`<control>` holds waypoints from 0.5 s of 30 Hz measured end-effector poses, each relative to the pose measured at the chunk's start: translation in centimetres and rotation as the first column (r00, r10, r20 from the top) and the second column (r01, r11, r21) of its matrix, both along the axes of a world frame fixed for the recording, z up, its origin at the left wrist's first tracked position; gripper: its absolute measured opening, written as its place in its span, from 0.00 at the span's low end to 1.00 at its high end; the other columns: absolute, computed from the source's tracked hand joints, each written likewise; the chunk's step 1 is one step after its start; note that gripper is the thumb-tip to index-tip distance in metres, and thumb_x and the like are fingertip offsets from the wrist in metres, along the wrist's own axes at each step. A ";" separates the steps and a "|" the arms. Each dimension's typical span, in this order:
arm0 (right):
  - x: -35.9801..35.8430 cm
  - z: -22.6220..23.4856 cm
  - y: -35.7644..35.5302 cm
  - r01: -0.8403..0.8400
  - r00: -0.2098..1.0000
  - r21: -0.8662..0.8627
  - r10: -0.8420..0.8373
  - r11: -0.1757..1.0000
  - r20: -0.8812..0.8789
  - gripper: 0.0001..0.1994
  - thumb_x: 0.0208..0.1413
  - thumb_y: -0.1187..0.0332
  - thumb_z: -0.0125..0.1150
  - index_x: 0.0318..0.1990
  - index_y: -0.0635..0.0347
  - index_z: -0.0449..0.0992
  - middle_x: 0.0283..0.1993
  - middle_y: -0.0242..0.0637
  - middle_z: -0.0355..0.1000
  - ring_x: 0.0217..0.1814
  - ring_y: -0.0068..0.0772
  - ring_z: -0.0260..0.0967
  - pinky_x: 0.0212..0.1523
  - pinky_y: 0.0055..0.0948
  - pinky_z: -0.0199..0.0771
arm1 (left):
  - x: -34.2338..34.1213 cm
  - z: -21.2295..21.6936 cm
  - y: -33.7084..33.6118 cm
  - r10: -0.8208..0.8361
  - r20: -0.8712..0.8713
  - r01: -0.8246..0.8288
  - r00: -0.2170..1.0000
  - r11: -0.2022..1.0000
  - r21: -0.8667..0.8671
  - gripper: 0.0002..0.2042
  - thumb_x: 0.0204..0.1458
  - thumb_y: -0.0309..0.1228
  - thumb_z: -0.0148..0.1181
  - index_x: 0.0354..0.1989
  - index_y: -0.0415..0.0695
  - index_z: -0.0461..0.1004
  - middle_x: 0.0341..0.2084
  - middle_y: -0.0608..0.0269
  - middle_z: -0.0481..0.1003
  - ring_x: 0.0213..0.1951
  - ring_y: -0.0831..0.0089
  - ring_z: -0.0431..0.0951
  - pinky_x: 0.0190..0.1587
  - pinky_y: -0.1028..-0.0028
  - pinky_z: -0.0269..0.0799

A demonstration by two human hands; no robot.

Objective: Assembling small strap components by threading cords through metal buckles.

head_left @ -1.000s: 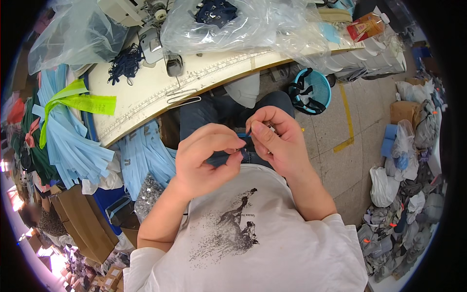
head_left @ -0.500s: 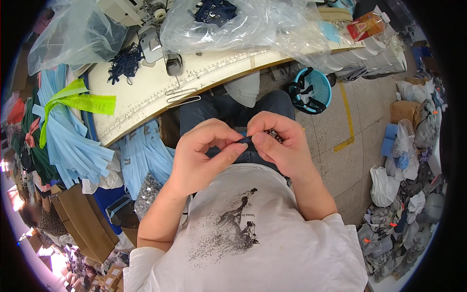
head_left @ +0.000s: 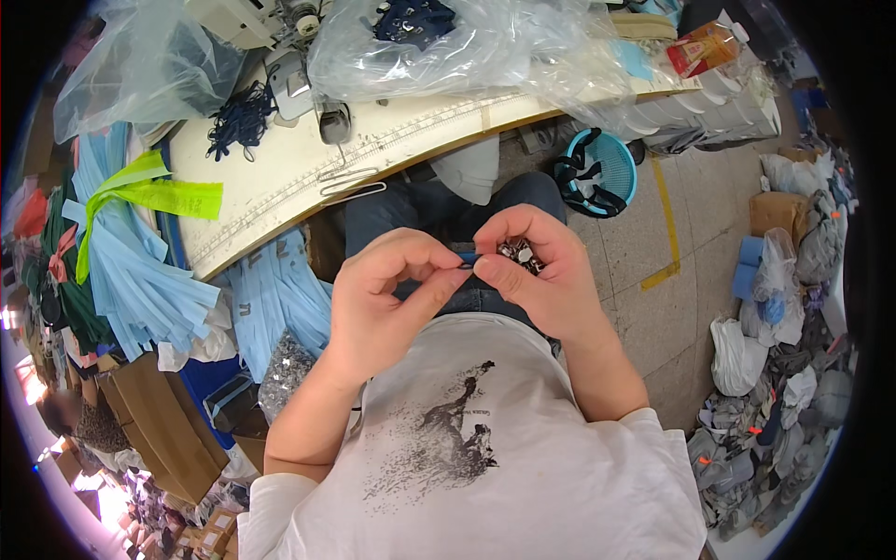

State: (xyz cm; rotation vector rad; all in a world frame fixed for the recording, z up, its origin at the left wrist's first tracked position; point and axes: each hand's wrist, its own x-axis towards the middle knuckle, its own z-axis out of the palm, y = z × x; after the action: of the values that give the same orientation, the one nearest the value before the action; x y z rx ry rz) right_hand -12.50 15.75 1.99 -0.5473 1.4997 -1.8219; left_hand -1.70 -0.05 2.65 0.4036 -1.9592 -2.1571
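My left hand and my right hand meet in front of my shirt, above my lap. Thumb and forefinger of each are pinched together, tip to tip, on a small dark navy strip. Most of that strip is hidden by the fingertips. Several small shiny metal pieces lie in the curl of my right hand's fingers; their exact kind is too small to make out. A bit of blue shows behind the fingertips.
Ahead is a white worktable with a navy strap bundle, a sewing machine and clear plastic bags. Light-blue strips hang at left. A blue basket stands on the floor; bagged fabric is piled right.
Fingertips have shifted slightly, and less of the navy strip shows between them. My right fingers have lifted, so more of the metal pieces can be seen.
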 end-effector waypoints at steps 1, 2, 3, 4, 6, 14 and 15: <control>0.0 -0.1 0.0 -0.004 0.999 0.028 0.005 1.000 -0.047 0.05 0.55 0.75 0.63 0.38 0.62 0.75 0.32 0.25 0.68 0.27 0.09 0.61 0.27 0.13 0.61 | 0.0 0.0 -0.1 0.001 -0.010 -0.001 1.000 0.999 -0.051 0.08 0.47 0.15 0.63 0.36 0.35 0.75 0.32 0.64 0.73 0.32 0.80 0.75 0.36 0.81 0.71; 0.0 -0.2 0.0 -0.006 0.996 0.055 0.011 0.998 -0.093 0.05 0.55 0.75 0.63 0.38 0.62 0.75 0.31 0.24 0.68 0.27 0.09 0.60 0.27 0.13 0.61 | 0.0 0.0 -0.1 0.001 -0.020 -0.003 1.000 0.995 -0.102 0.09 0.47 0.15 0.63 0.37 0.35 0.75 0.32 0.63 0.74 0.32 0.80 0.75 0.36 0.81 0.72; -0.1 -0.2 0.0 -0.008 0.996 0.054 0.013 0.998 -0.093 0.05 0.55 0.75 0.63 0.38 0.62 0.75 0.31 0.24 0.68 0.27 0.09 0.60 0.27 0.13 0.61 | 0.1 0.1 -0.1 0.003 -0.020 -0.005 1.000 0.995 -0.102 0.09 0.47 0.15 0.63 0.37 0.35 0.75 0.32 0.63 0.74 0.32 0.80 0.75 0.36 0.81 0.72; -0.2 -0.2 -0.1 -0.010 0.980 0.077 0.025 0.997 -0.198 0.04 0.55 0.75 0.63 0.37 0.62 0.76 0.31 0.24 0.69 0.27 0.08 0.60 0.27 0.13 0.61 | 0.1 0.1 -0.1 0.013 0.002 -0.013 1.000 0.997 -0.074 0.09 0.47 0.15 0.64 0.38 0.35 0.75 0.32 0.62 0.74 0.33 0.79 0.76 0.37 0.80 0.73; -0.3 -0.2 -0.1 -0.009 0.953 0.099 0.039 0.995 -0.300 0.04 0.55 0.75 0.63 0.37 0.63 0.76 0.31 0.23 0.69 0.27 0.08 0.60 0.27 0.13 0.61 | 0.1 0.1 0.1 0.022 0.022 -0.021 1.000 0.999 -0.047 0.10 0.47 0.16 0.65 0.39 0.35 0.76 0.32 0.61 0.75 0.34 0.79 0.76 0.37 0.79 0.74; -0.1 0.6 -0.2 -0.031 0.989 -0.015 0.033 0.999 0.143 0.04 0.56 0.73 0.64 0.35 0.63 0.76 0.30 0.25 0.72 0.29 0.09 0.61 0.28 0.13 0.61 | -0.1 -1.0 -0.1 0.023 -0.066 -0.038 0.998 0.972 -0.234 0.15 0.42 0.17 0.69 0.40 0.36 0.76 0.30 0.62 0.77 0.30 0.77 0.78 0.35 0.79 0.74; -0.1 0.5 -0.3 -0.032 0.989 -0.014 0.033 0.999 0.143 0.04 0.56 0.73 0.64 0.35 0.63 0.76 0.30 0.25 0.72 0.29 0.09 0.61 0.28 0.13 0.61 | -0.2 -0.9 0.1 0.024 -0.066 -0.038 0.998 0.972 -0.233 0.15 0.42 0.17 0.69 0.40 0.36 0.76 0.30 0.62 0.77 0.30 0.77 0.78 0.35 0.79 0.74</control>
State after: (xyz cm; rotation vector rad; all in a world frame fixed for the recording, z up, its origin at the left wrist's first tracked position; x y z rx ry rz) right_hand -12.64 15.49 2.50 -0.4340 1.3772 -1.8063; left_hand -1.86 0.05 1.72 0.3197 -2.1246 -1.8664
